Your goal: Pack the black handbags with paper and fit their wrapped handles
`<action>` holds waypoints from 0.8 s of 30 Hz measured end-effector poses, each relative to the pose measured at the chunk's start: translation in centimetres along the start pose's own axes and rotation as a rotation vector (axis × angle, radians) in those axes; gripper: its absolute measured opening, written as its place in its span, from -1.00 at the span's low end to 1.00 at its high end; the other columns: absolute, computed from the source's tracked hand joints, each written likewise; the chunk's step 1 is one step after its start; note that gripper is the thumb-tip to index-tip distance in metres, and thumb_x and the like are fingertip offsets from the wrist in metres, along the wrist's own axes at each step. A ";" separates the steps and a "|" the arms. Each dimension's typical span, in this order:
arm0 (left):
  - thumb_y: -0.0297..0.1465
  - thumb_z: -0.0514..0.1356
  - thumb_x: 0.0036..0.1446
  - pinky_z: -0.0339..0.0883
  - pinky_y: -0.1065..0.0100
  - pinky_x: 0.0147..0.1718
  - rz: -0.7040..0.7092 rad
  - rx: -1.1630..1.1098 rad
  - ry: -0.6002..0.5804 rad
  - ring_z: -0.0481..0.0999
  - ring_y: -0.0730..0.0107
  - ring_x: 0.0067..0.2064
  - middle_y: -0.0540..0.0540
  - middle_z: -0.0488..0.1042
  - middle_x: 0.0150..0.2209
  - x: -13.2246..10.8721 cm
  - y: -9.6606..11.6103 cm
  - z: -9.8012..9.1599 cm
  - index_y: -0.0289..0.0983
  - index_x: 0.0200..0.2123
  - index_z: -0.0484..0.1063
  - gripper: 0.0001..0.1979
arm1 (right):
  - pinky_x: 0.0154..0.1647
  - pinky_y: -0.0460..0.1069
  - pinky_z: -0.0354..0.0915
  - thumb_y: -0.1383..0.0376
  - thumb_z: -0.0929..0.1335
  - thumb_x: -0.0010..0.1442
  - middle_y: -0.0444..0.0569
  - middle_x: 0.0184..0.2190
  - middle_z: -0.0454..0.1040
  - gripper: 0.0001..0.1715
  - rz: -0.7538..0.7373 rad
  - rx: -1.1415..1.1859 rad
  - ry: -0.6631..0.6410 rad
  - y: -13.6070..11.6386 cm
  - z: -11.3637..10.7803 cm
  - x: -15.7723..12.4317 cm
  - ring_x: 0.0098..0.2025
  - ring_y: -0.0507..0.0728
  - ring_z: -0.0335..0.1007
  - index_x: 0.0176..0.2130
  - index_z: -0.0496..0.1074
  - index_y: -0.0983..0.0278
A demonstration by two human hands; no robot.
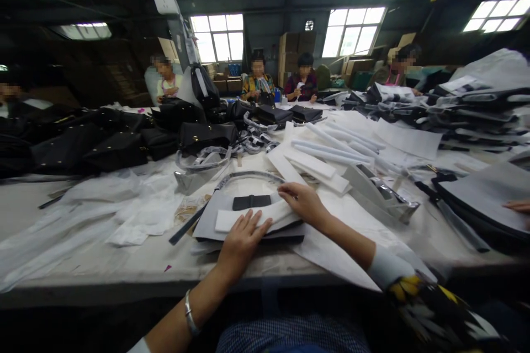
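Observation:
A black handbag (290,237) lies flat in front of me, covered by a grey-white sheet (209,220). Its handle (252,175), wrapped in clear plastic, arches at the far side. On the sheet is a small black strap piece (252,202). Nearer me, a white foam strip (226,220) lies across the sheet. My left hand (244,240) rests on this strip with its fingers spread flat. At the strip's right end my right hand (304,204) is closed in a pinch, the fingertips partly hiding what they grip.
Black bags (111,149) crowd the left. White foam strips (314,165) and plastic-wrapped handles (254,138) lie beyond my hands. Stacked wrapped bags (476,116) rise at right. Another person's hand (519,206) touches a sheet at the right edge; several co-workers sit across the table.

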State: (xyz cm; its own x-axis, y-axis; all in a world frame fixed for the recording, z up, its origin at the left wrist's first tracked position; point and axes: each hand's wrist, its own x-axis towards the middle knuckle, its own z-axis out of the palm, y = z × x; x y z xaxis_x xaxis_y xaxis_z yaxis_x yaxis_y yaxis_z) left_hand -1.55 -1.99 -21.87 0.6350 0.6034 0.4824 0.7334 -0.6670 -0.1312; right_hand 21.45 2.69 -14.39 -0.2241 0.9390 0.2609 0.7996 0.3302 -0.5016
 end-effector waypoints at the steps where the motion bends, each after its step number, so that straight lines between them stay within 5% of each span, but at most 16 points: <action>1: -0.62 0.14 0.20 0.40 -0.03 0.10 0.008 0.013 0.010 0.39 -0.07 0.22 -0.22 0.39 0.23 -0.1 0.0 0.1 -0.14 0.24 0.30 -0.43 | 0.00 -0.04 0.37 0.29 0.35 0.31 0.00 -0.12 0.60 -0.78 0.029 -0.041 -0.052 0.6 0.4 2.2 -0.08 0.11 0.53 -0.06 0.50 0.27; 6: -0.62 0.06 0.24 0.41 0.03 0.08 0.044 0.061 0.048 0.40 -0.01 0.22 -0.18 0.40 0.22 -0.9 -0.6 -0.2 -0.12 0.26 0.29 -0.45 | 0.00 0.15 0.41 0.18 0.39 0.28 0.04 -0.08 0.52 -0.70 0.192 -0.250 -0.320 1.6 4.0 9.4 -0.06 0.17 0.48 -0.07 0.47 0.33; 14: -0.58 -0.03 0.31 0.35 0.08 0.12 0.078 0.139 0.079 0.35 0.05 0.25 -0.14 0.35 0.26 -3.3 -1.6 0.0 -0.08 0.33 0.16 -0.43 | -0.03 0.17 0.43 0.18 0.37 0.31 0.06 0.02 0.44 -0.63 0.404 -0.353 -0.487 2.0 6.7 11.9 -0.03 0.19 0.45 0.05 0.40 0.31; 18: -0.54 -0.02 0.33 0.33 0.07 0.11 0.099 0.137 0.059 0.35 0.03 0.25 -0.15 0.34 0.26 -3.5 -1.7 0.2 -0.08 0.33 0.17 -0.46 | -0.05 0.14 0.43 0.18 0.36 0.32 0.04 -0.01 0.46 -0.67 0.351 -0.261 -0.470 3.1 6.1 12.2 -0.06 0.17 0.46 0.02 0.42 0.30; 24: -0.55 -0.09 0.35 0.26 0.00 0.15 0.119 0.129 0.047 0.33 0.09 0.26 -0.12 0.32 0.28 -2.8 -1.1 -0.6 -0.18 0.25 0.29 -0.52 | -0.11 0.11 0.45 0.20 0.36 0.32 0.00 -0.13 0.51 -0.74 0.231 -0.061 -0.267 3.4 3.8 12.4 -0.15 0.13 0.49 -0.09 0.45 0.34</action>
State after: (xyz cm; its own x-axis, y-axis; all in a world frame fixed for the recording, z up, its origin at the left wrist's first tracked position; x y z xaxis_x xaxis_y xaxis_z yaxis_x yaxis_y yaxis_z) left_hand -4.28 -3.15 -22.57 0.7092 0.5008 0.4962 0.6809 -0.6690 -0.2980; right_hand 19.26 15.85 -15.99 -0.1648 0.9829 -0.0827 0.8761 0.1074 -0.4700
